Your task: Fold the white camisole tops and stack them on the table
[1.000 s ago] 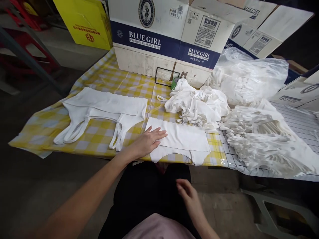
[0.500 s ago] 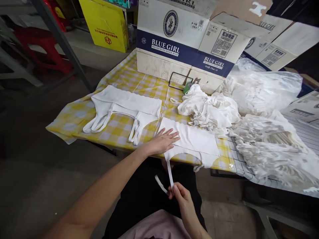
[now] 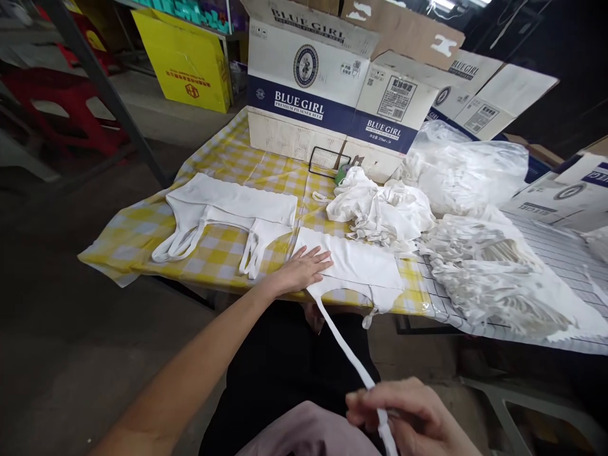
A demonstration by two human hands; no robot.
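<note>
A white strappy top lies flat at the table's near edge. My left hand rests on its left end, fingers spread and palm down. One of its shoulder straps runs off the edge toward me, drawn out straight. My right hand, low in the view and a little blurred, pinches that strap between thumb and fingers. The other strap hangs in a short loop at the top's right side. To the left, a second white top is laid flat with its straps pointing toward me.
A yellow checked cloth covers the table. Crumpled white garments and a layered stack of white garments lie to the right. Behind stand a Blue Girl beer carton and a clear plastic bag. Green tape sits by the carton.
My right hand has moved down, right and closer to me, pulling the strap out longer and straighter. My left hand stays on the top. The view has shifted slightly.
</note>
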